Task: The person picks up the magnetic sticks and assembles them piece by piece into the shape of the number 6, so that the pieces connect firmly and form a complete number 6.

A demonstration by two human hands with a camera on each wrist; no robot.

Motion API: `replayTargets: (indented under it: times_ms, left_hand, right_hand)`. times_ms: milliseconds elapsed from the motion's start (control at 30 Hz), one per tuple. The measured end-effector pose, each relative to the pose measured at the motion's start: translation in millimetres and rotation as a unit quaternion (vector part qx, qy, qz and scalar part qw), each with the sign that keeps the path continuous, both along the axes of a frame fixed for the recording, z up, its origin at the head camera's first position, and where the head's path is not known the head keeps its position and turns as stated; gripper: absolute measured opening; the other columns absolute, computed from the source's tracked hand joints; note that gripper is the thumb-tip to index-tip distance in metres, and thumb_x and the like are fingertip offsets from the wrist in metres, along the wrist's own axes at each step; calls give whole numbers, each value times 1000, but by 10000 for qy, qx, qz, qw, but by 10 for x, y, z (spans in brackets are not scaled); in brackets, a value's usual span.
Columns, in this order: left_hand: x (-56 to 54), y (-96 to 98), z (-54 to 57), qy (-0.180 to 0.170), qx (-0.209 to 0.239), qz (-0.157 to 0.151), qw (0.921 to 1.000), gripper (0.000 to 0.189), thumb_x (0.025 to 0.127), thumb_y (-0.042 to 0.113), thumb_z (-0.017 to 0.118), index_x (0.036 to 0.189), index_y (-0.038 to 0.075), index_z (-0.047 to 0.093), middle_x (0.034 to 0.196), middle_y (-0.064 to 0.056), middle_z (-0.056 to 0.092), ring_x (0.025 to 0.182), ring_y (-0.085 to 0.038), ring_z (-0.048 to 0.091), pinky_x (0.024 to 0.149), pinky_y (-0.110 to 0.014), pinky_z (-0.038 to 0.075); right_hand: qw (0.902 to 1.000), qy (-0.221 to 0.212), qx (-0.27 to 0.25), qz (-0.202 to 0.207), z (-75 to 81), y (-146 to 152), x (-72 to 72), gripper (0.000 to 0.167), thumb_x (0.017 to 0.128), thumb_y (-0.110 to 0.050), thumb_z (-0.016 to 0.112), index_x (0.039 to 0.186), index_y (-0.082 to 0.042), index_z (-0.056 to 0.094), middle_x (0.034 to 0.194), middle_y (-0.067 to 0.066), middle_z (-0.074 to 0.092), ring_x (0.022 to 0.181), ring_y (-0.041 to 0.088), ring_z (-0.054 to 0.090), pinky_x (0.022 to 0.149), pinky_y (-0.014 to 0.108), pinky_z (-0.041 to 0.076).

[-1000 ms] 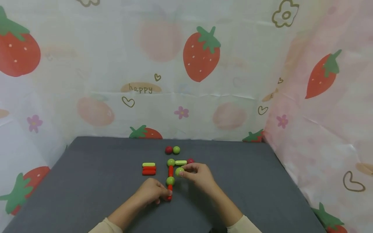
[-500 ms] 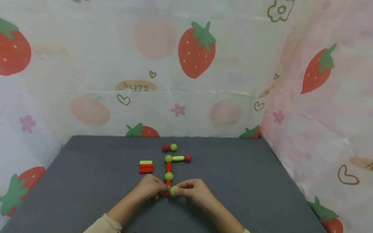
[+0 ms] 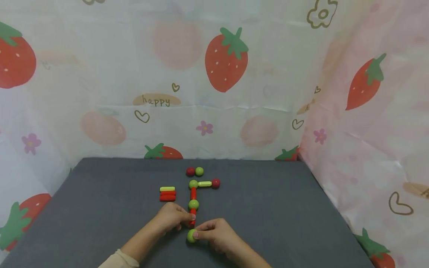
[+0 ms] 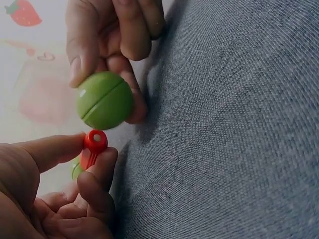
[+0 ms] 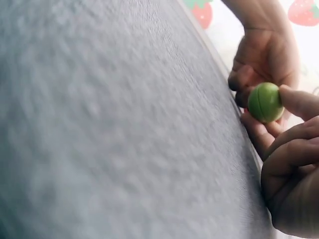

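My left hand (image 3: pixel 172 216) pinches a red magnetic rod (image 4: pixel 94 143) between thumb and fingers; its end face with a pale centre shows in the left wrist view. The rod's far end meets a green ball (image 3: pixel 193 204). From that ball a second red rod (image 3: pixel 193 193) runs up to another green ball (image 3: pixel 193 184), where a yellow-green rod (image 3: pixel 205 184) branches right to a dark red ball (image 3: pixel 216 183). With thumb and fingertips, my right hand (image 3: pixel 219 236) holds a loose green ball (image 4: pixel 104 100) just in front of the pinched rod's near end.
Left of the chain lie a yellow-green rod (image 3: pixel 167 189) and two red rods (image 3: pixel 168 198), side by side. Behind it sit a dark red ball (image 3: pixel 190 171) and a green ball (image 3: pixel 199 171). A strawberry-print cloth (image 3: pixel 214 145) rises behind the dark grey tabletop (image 3: pixel 268 201).
The right hand has brought its green ball from beside the chain toward the person, round to the front end of the pinched rod. My left hand keeps its pinch on the red rod.
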State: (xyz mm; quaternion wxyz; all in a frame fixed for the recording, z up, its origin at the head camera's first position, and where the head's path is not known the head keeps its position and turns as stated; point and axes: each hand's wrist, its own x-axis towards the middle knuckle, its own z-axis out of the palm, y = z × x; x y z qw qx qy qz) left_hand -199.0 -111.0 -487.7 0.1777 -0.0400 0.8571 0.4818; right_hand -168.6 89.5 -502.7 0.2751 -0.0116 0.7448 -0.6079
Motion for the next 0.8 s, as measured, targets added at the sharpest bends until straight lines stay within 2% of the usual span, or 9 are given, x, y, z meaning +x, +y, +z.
replayTargets:
  times_ms: [167,333,533,800]
  left_hand:
    - [8,3,13,-63,-18,33,10000,23,80,38,78,73,16,78,53,6,56,42,-7,40,39,-22,25]
    - [20,15,30,-40,40,65,10000,24,79,37,78,73,14,77,53,6,54,41,-7,38,39,-22,25]
    - [33,44,49,-83,40,73,9999,25,78,37,79,72,13,76,51,7,49,42,-7,36,39,-22,25]
    - [37,31,55,-99,64,7,9999,23,80,37,78,77,15,77,54,6,51,42,-7,36,40,-22,26]
  right_hand:
    - [9999,-107,7,-74,-17,-18,0,29,74,-35,84,93,-13,78,51,-11,50,36,5,22,35,23,19]
    - [9998,-141,40,-167,-9,-30,-24,33,73,-39,84,93,-13,78,51,-11,49,35,5,22,35,24,20]
    - [9992,-175,-67,-342,-30,-29,-51,33,73,-38,84,92,-12,78,56,-11,56,35,3,23,35,23,21]
    - [9992,-179,-92,-359,-35,-24,-59,34,73,-38,84,93,-12,78,60,-11,58,35,3,24,35,23,22]
